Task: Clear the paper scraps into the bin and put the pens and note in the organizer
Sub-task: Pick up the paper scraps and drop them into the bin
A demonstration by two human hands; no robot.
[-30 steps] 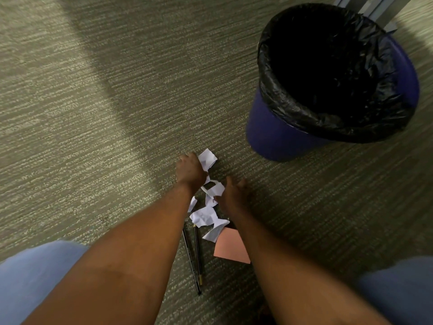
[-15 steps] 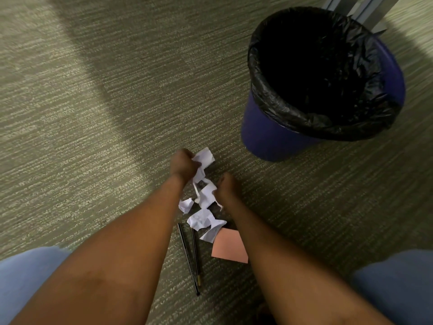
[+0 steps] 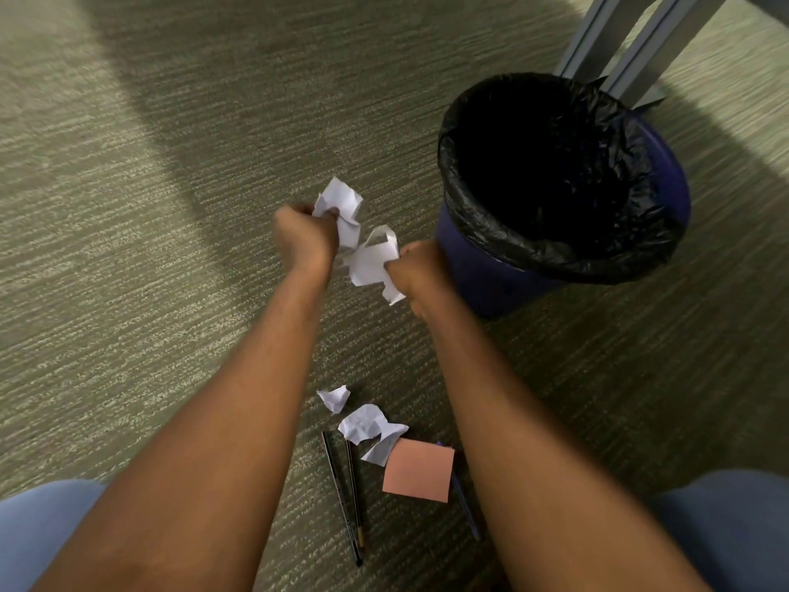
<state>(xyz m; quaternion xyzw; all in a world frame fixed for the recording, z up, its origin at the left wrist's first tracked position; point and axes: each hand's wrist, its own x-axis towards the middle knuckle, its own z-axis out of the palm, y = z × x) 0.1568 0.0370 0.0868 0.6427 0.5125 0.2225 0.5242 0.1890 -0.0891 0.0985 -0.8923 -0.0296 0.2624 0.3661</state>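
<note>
Now we carry scraps toward the bin (image 3: pixel 482 275).
Our left hand (image 3: pixel 304 237) and right hand (image 3: pixel 420 271) have fingers clamped on loose paper (image 3: pixel 371 260); bits could drop short of the bin.

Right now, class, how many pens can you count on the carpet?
3. Two dark pens lie side by side left of the pink note; a purple pen lies partly under its right edge. More may be hidden beneath the arms.

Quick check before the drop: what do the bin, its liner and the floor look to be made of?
The round blue bin looks like smooth moulded plastic, with an even, faintly glossy wall. Its black liner seems to be thin plastic film: crinkled, shiny, folded over the rim. The grey-green floor looks like low-pile carpet, with a matte ribbed weave.
</note>
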